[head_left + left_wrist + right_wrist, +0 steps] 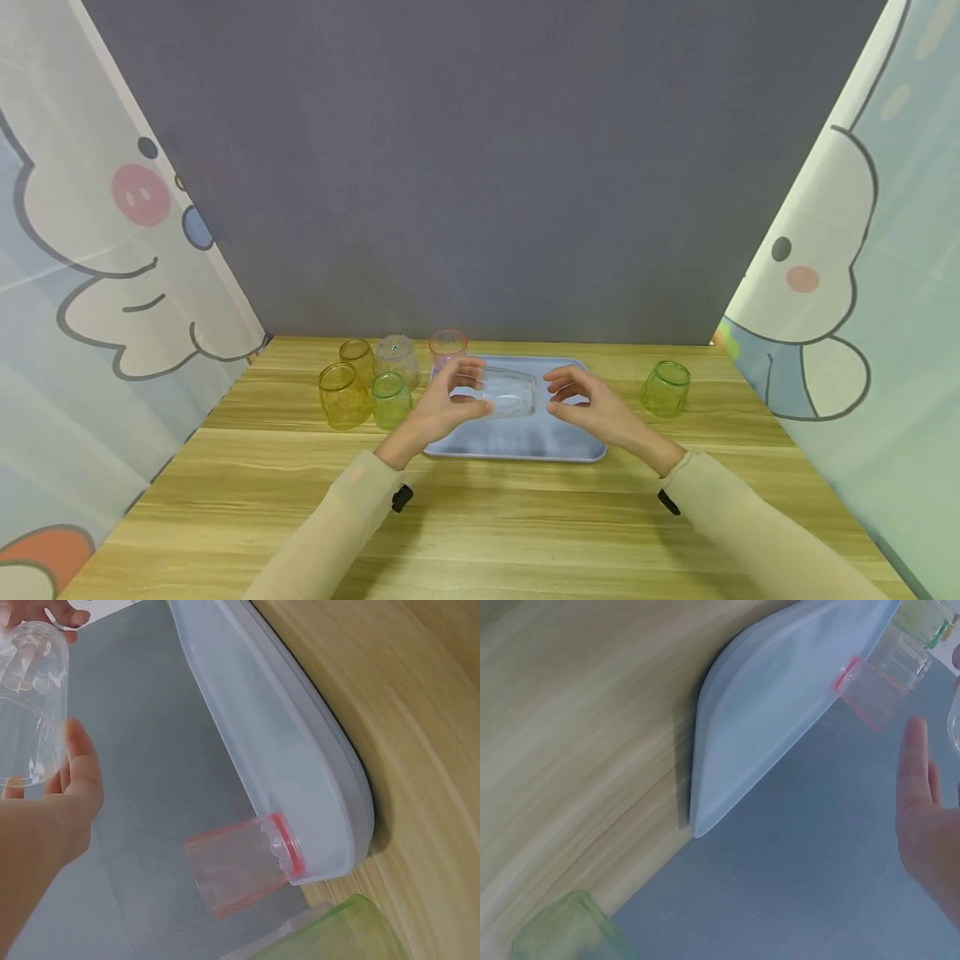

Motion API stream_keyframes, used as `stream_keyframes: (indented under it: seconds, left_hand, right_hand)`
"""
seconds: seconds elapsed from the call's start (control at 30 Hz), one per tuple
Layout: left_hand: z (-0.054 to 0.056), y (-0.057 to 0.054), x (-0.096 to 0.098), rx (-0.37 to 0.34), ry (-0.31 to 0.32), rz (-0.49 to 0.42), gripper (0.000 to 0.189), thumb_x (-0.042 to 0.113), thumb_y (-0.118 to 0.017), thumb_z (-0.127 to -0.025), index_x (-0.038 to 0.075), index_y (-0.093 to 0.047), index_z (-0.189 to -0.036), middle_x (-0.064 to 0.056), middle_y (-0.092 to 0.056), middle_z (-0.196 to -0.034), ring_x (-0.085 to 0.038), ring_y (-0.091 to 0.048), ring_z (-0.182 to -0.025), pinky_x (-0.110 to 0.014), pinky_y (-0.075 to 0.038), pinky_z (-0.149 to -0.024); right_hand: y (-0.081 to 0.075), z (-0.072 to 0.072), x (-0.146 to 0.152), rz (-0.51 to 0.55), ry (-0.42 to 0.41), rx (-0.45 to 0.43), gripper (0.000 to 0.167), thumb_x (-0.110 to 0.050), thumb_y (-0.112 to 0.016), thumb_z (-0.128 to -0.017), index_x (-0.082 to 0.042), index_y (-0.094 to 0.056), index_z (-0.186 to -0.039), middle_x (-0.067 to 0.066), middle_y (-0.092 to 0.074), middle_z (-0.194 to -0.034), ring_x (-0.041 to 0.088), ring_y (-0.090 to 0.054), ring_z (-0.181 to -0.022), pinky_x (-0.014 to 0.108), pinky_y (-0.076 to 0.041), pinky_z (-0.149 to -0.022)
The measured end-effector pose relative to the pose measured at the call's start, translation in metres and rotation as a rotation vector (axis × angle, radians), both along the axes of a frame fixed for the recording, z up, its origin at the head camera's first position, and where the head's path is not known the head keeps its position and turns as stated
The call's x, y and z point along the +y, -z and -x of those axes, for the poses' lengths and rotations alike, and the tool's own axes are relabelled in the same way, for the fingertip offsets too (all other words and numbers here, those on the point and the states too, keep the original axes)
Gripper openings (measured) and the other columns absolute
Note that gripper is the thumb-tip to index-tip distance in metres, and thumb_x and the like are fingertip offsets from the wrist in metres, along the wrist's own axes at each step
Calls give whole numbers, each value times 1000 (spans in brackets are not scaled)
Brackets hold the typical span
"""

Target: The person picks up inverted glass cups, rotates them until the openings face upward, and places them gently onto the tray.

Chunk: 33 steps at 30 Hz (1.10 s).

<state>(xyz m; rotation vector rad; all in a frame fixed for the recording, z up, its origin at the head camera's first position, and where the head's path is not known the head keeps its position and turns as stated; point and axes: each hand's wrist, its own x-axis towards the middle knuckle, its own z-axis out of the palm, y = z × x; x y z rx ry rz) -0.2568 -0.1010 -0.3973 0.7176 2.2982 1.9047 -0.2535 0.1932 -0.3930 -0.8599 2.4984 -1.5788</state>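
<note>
A clear plastic cup (512,393) lies sideways over the pale blue tray (517,446), gripped at its left end by my left hand (452,398), the rim toward that palm. Facing the cup's base, my right hand (592,404) has its fingers spread and loosely bent, with a gap between them and the cup. In the left wrist view, the thumb and fingertips of the left hand press the clear cup (30,705) near its rim. A pink-rimmed cup (447,346) stands at the tray's back left corner.
Left of the tray cluster two amber cups (344,398), a green cup (392,402) and a faintly purple clear cup (398,360). Another green cup (665,389) stands to the right. A grey panel (495,183) rises behind the wooden table (517,525), with cartoon-printed curtains at both sides.
</note>
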Motion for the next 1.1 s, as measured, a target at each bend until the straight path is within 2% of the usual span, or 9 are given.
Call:
stream_keyframes:
  seconds: [0.33, 0.5, 0.7, 0.83, 0.93, 1.1]
  left_hand:
    - [0, -3, -1, 15, -49, 53, 61, 13, -78, -88, 14, -49, -141, -14, -48, -132, -38, -50, -120, -47, -45, -99]
    - [-1, -4, -2, 24, -69, 88, 61, 15, -78, -88, 13, -49, -142, -15, -49, -132, -32, -51, -118, -46, -45, -98]
    - [0, -5, -3, 34, -107, 128, 63, 18, -79, -88, 13, -49, -142, -13, -50, -131, -30, -51, -116, -45, -46, -96]
    - [-1, -6, -3, 46, -135, 159, 66, 20, -80, -86, 11, -48, -143, -11, -50, -130, -34, -50, -118, -44, -47, -95]
    - [-2, -8, -3, 59, -156, 177, 67, 21, -80, -86, 10, -48, -143, -10, -50, -130, -38, -50, -119, -45, -47, -95]
    - [-3, -10, -4, 91, -193, 216, 66, 23, -80, -84, 9, -50, -141, -11, -52, -127, -36, -52, -117, -43, -48, -93]
  right_hand:
    - [-3, 1, 7, -89, 45, 20, 41, -21, -71, -97, -9, -58, -134, 15, -59, -125, 29, -61, -110, 48, -52, -93]
    - [-4, 4, 10, -129, 56, 56, 42, -21, -72, -95, -7, -59, -132, 14, -61, -123, 29, -62, -108, 45, -54, -91]
    - [-3, 7, 16, -162, 68, 104, 41, -20, -72, -95, -4, -60, -131, 15, -62, -122, 37, -61, -108, 43, -54, -90]
    - [-5, 8, 20, -194, 92, 114, 42, -19, -73, -93, -3, -60, -130, 16, -61, -121, 39, -61, -108, 45, -54, -90]
    - [-7, 8, 22, -225, 112, 116, 43, -18, -74, -93, -3, -60, -130, 17, -61, -121, 38, -61, -108, 47, -54, -90]
    - [-9, 8, 25, -243, 134, 118, 44, -17, -73, -92, 0, -59, -130, 20, -61, -122, 41, -59, -109, 54, -52, -92]
